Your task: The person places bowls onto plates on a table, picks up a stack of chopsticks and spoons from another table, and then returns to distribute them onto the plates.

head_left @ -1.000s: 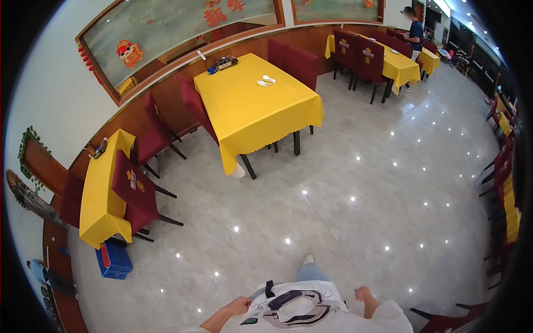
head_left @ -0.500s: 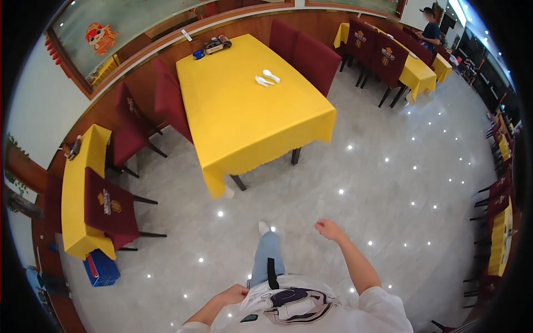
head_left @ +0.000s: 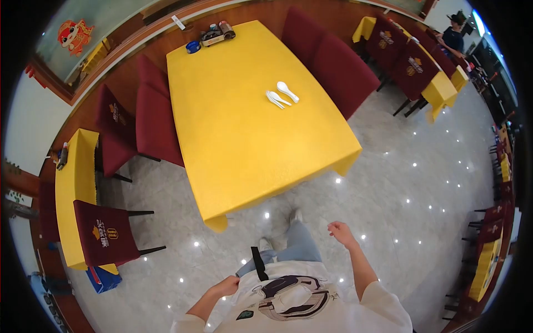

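Note:
My right hand (head_left: 340, 233) hangs in front of me over the tiled floor, fingers loosely curled, holding nothing, a short way from the near edge of the yellow-clothed table (head_left: 244, 150). My left hand (head_left: 226, 287) rests by my hip, loosely closed with nothing seen in it. Two white spoons (head_left: 282, 95) lie side by side on the table's far right half, well beyond either hand.
Dark red chairs (head_left: 344, 69) flank the table on both sides (head_left: 147, 122). A condiment tray (head_left: 216, 33) and a blue dish (head_left: 193, 46) sit at its far end. A second yellow table (head_left: 72, 188) stands left, a blue crate (head_left: 102, 277) beside it. Another person (head_left: 455, 36) stands far right.
I have walked up to the yellow table, which now fills the view just ahead. My right hand has stayed raised in front; my left stays at my hip.

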`<state>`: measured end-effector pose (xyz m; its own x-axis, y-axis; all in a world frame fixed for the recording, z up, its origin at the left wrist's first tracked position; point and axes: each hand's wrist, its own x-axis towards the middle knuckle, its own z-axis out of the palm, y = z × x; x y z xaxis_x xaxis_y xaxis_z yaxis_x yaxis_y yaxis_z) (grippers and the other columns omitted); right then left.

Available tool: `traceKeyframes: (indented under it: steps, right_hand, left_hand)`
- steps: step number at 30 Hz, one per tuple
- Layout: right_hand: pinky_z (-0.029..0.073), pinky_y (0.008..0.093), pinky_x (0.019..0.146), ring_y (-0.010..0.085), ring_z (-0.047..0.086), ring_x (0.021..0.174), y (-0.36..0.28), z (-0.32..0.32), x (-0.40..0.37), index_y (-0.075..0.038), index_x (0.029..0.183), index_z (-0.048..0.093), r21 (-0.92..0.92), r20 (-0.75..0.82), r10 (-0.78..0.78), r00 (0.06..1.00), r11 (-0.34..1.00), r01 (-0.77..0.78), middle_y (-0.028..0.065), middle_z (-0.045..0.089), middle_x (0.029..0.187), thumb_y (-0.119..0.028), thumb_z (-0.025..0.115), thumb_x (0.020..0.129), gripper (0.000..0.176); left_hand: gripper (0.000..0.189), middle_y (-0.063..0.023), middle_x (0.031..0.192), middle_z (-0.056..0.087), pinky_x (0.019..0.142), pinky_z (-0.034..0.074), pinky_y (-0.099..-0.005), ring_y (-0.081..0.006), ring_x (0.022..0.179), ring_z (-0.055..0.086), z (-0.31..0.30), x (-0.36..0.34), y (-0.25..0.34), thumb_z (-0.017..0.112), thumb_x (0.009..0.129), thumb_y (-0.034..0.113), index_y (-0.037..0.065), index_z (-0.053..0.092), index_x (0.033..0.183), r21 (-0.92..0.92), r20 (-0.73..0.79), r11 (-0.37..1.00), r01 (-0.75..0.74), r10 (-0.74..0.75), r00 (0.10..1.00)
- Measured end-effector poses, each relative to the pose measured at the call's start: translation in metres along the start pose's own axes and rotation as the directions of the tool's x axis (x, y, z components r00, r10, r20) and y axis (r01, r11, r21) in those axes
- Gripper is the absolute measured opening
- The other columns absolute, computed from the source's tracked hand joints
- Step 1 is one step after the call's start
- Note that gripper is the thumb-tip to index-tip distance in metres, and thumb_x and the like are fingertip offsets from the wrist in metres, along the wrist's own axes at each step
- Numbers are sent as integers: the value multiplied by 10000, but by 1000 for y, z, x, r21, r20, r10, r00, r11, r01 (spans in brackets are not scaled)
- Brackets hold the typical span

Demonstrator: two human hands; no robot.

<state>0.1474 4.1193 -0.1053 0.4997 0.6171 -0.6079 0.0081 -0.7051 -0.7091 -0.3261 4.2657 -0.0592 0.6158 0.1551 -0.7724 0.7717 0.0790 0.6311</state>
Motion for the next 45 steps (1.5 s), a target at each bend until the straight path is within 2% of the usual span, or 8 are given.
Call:
traceKeyframes:
  steps: [5, 7, 9, 18, 25, 30, 40, 45]
  right_hand:
    - [461, 267, 620, 133, 590, 667, -113, -46, 144, 22, 900, 636, -121, -22, -286, 958, 952, 282, 72, 639, 750, -205, 599, 864, 233]
    - [476, 284, 627, 158, 603, 670, -159, -54, 222, 32, 898, 625, -175, -134, -463, 876, 881, 439, 98, 640, 744, -178, 619, 847, 216]
    - [491, 299, 649, 201, 618, 673, -227, -64, 284, 36, 896, 621, -225, -191, -560, 806, 824, 519, 123, 651, 772, -175, 640, 835, 220]
    - [437, 449, 870, 347, 479, 1073, -387, -51, 471, 44, 1135, 490, -537, -91, -417, 904, 785, 308, 233, 493, 1139, -355, 684, 762, 580]
    - [483, 456, 797, 339, 551, 1007, -403, -30, 523, 36, 1061, 486, -606, 0, -226, 974, 775, 180, 188, 559, 1065, -371, 664, 786, 522]
    - [501, 459, 754, 375, 603, 886, -394, -31, 534, 29, 958, 534, -659, 156, -357, 921, 657, 367, 205, 604, 958, -252, 620, 841, 316]
    - [499, 471, 758, 403, 614, 874, -394, -43, 552, 38, 943, 546, -621, 317, -358, 878, 621, 478, 245, 627, 911, -61, 558, 775, 195]
    - [483, 475, 727, 416, 601, 882, -353, -48, 521, 50, 957, 534, -434, 284, -335, 898, 790, 432, 270, 617, 890, -180, 530, 819, 268]
  left_hand:
    - [222, -155, 929, 681, 756, 475, -308, -152, 813, 604, -53, 40, 37, 551, 852, 160, 16, 661, 980, -177, 147, 957, 229, -205, 968]
    - [210, -153, 899, 672, 764, 484, -337, -225, 824, 640, -77, 71, 69, 551, 857, 181, 61, 671, 979, 81, -78, 994, 78, -71, 994]
    - [201, -160, 882, 656, 743, 487, -388, -329, 837, 623, -116, 110, 163, 543, 861, 221, 68, 665, 905, 189, -368, 955, 229, -148, 918]
    - [354, -158, 835, 651, 675, 505, -355, -270, 759, 645, -252, 389, 369, 635, 835, 264, -8, 562, 1049, -20, -838, 978, -207, 96, 537]
    - [539, -171, 926, 620, 747, 491, -344, -252, 850, 619, -339, 525, 462, 675, 799, 357, -82, 525, 1071, -263, -856, 961, -85, -192, 480]
    - [492, -225, 904, 599, 788, 480, -440, -372, 907, 596, -352, 540, 482, 661, 791, 365, -81, 534, 956, -320, -867, 936, 149, -352, 352]
    - [278, -232, 918, 631, 773, 491, -477, -396, 883, 611, -333, 521, 447, 535, 853, 195, -35, 541, 1010, -59, -813, 966, 250, -192, 550]
    - [237, -175, 861, 645, 691, 503, -415, -300, 781, 645, -270, 482, 401, 501, 868, 187, 5, 554, 1010, -80, -723, 997, -16, -47, 689]
